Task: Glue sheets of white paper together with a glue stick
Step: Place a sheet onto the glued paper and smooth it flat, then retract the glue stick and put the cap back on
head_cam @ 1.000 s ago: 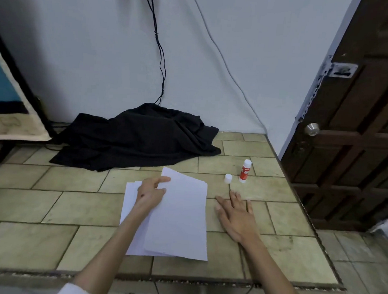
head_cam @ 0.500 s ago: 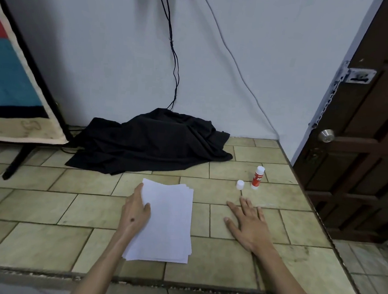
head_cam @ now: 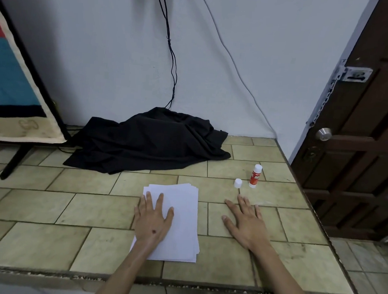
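Observation:
A stack of white paper sheets (head_cam: 181, 217) lies on the tiled floor, edges nearly lined up. My left hand (head_cam: 152, 219) rests flat on the stack's left half, fingers spread. My right hand (head_cam: 246, 221) lies flat on the bare tiles to the right of the stack, holding nothing. Beyond it stands a red and white glue stick (head_cam: 255, 176), upright and uncapped. Its white cap (head_cam: 237, 183) stands on the floor just left of it.
A heap of black cloth (head_cam: 149, 141) lies against the wall behind the paper. Cables (head_cam: 172, 60) hang down the wall. A dark wooden door (head_cam: 361, 135) closes the right side. A leaning board on a black stand (head_cam: 19, 102) is at the left. The tiled platform's edge (head_cam: 179, 283) runs near me.
My left hand has laid the top sheet down square on the stack and now presses flat on it. My right hand has stayed flat on the tiles.

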